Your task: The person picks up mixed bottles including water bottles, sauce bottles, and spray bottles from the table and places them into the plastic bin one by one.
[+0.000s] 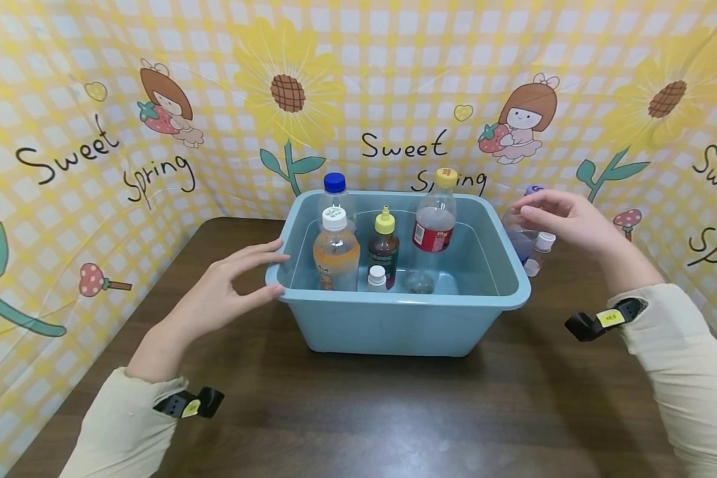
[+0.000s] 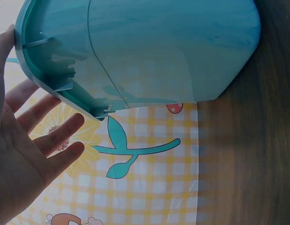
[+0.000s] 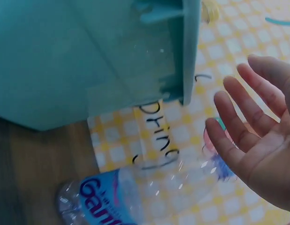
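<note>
A light blue plastic bin (image 1: pixel 388 325) stands on the table with several bottles upright inside. My left hand (image 1: pixel 218 292) is at its left rim, fingertips and thumb right at the edge, fingers loosely extended. In the left wrist view, the left hand (image 2: pixel 32 145) shows beside the rim with an uncovered palm. My right hand (image 1: pixel 564 216) is raised beyond the bin's right side, over a clear bottle with a blue label (image 1: pixel 520 242). The right wrist view has the right hand (image 3: pixel 257 126) with spread, relaxed fingers and nothing in them, beside the clear bottle (image 3: pixel 140 192).
Inside are a blue-capped bottle (image 1: pixel 334 184), an orange-labelled bottle (image 1: pixel 336 259), a brown bottle with yellow nozzle (image 1: pixel 384 245), a small white-capped bottle (image 1: pixel 377 277) and a red-labelled bottle (image 1: pixel 434 229). Another small white-capped bottle (image 1: pixel 540 252) stands right of the bin. Checked cloth (image 1: pixel 388 86) hangs behind.
</note>
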`<state>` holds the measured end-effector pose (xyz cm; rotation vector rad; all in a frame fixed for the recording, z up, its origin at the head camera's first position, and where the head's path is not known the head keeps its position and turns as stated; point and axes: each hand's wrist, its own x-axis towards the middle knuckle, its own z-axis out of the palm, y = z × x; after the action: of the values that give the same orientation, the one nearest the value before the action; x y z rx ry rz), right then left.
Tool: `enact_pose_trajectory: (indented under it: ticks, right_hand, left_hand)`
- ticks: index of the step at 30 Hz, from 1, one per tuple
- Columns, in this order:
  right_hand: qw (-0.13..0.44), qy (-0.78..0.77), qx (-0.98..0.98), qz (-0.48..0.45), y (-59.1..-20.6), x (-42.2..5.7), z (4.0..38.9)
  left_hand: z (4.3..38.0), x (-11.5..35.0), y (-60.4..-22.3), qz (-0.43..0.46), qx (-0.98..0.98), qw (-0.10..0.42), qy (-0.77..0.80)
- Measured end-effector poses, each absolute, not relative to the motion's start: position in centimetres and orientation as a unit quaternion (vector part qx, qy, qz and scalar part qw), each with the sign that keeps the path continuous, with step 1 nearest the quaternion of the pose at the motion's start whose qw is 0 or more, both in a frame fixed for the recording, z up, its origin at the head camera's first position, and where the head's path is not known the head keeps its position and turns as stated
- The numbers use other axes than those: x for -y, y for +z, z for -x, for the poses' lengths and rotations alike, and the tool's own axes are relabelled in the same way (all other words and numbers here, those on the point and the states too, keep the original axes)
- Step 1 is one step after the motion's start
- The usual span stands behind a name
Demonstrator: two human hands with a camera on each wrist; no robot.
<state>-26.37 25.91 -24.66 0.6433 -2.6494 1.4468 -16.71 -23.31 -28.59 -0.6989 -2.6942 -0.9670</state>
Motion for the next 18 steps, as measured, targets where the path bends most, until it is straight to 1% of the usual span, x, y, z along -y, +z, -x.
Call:
enact_pose_trajectory:
  ticks: [6,12,18]
  right_hand:
    - [0.069,0.489,0.858,-0.143,-26.4,-27.1,26.5]
    - [0.103,0.602,0.782,-0.124,-28.3,-28.4,26.9]
    - [0.155,0.62,0.768,-0.049,-29.7,-29.4,27.4]
  left_hand:
    - [16.8,23.3,-28.7,0.242,0.908,0.103,-0.325]
    - [16.8,23.3,-28.6,0.24,0.909,0.1,-0.325]
    - [16.8,23.4,-28.6,0.243,0.908,0.104,-0.327]
